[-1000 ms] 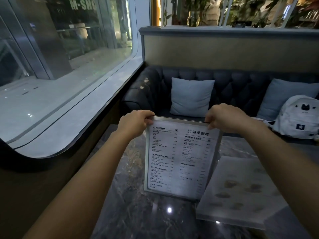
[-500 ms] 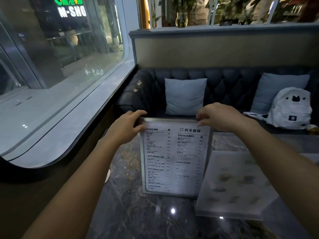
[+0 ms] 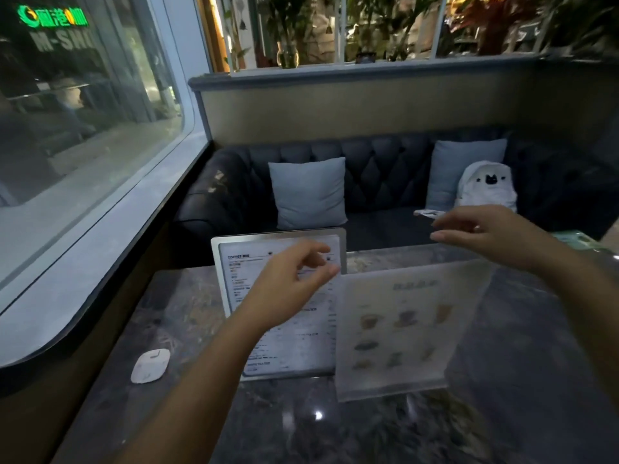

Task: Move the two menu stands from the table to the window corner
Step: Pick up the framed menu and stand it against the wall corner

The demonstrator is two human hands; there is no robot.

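Observation:
A metal-framed menu stand (image 3: 234, 262) with printed text stands upright on the dark marble table (image 3: 187, 296), on its left half toward the window. To its right and slightly nearer stands a clear acrylic menu stand (image 3: 402, 329) with pictures of drinks. My left hand (image 3: 294, 279) hovers in front of the framed stand with fingers apart, holding nothing. My right hand (image 3: 482, 232) is raised above the acrylic stand, fingers spread, empty.
A small white device (image 3: 150, 366) lies on the table's left edge. The window sill (image 3: 100, 236) runs along the left. Behind the table is a dark tufted sofa (image 3: 378, 162) with two grey cushions (image 3: 308, 192) and a white backpack (image 3: 489, 185).
Both hands have let go of the framed menu stand's top corners and moved right. The camera has shifted, and the stand now rests on the table nearer the window.

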